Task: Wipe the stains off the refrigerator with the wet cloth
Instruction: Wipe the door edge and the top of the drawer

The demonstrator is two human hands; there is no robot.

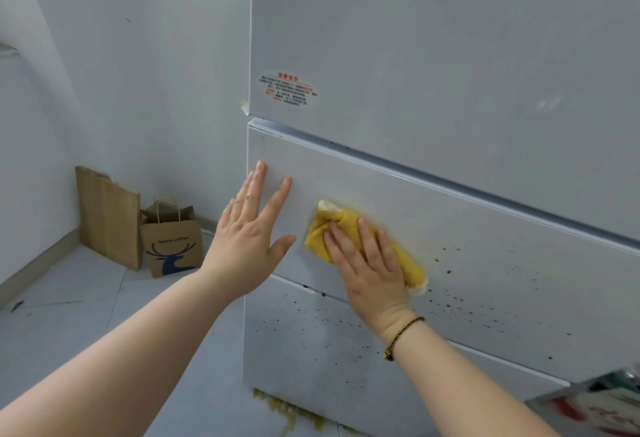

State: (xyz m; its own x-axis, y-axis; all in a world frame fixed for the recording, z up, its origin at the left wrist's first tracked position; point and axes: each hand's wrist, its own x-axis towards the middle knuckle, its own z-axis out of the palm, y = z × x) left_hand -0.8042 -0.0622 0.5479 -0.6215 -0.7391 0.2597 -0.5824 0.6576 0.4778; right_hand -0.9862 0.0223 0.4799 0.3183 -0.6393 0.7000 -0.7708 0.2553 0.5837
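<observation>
A white refrigerator point(450, 55) fills the right of the head view. Its middle drawer front point(502, 263) and lower drawer front point(311, 350) carry several small brown stain specks point(446, 263). A yellow cloth point(346, 225) lies pressed flat against the middle drawer front under my right hand point(367, 263), whose fingers are spread over it. My left hand point(249, 228) rests flat and open against the left edge of the same drawer front, fingers apart, holding nothing.
Two brown paper bags point(173, 239) stand on the tiled floor point(69, 305) in the corner at left, against the wall point(121, 55). A yellowish spill point(287, 412) lies on the floor below the refrigerator. An oval label point(289, 90) sits on the upper door.
</observation>
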